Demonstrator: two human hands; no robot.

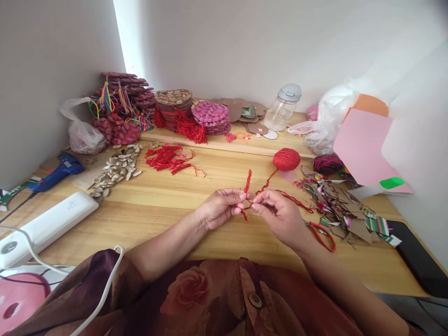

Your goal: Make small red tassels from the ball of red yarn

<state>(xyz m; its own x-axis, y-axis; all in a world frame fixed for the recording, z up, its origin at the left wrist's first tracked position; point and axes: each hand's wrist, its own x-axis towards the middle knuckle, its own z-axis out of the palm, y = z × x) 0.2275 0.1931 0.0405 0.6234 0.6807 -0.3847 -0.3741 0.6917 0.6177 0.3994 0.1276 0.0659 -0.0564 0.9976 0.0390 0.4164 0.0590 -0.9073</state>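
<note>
Between thumb and fingers, my left hand [224, 205] pinches a small bundle of red yarn [248, 179], whose ends stick out above and below the fingers. Close beside it, my right hand [278, 214] is closed in a pinch on a thin strand that runs to the bundle. A ball of red yarn [286, 159] lies behind my right hand, with a loose strand trailing toward my hands. Scissors with orange handles [322, 236] lie partly hidden under my right forearm. Several red tassels [170, 158] are heaped to the left.
Seed shells [119, 168], a blue glue gun [63, 170] and a white power strip [49, 228] are on the left. Stacked round mats [211, 116] and a clear bottle [282, 109] stand behind. Cardboard scraps [350, 214] and a black phone [420, 256] lie right.
</note>
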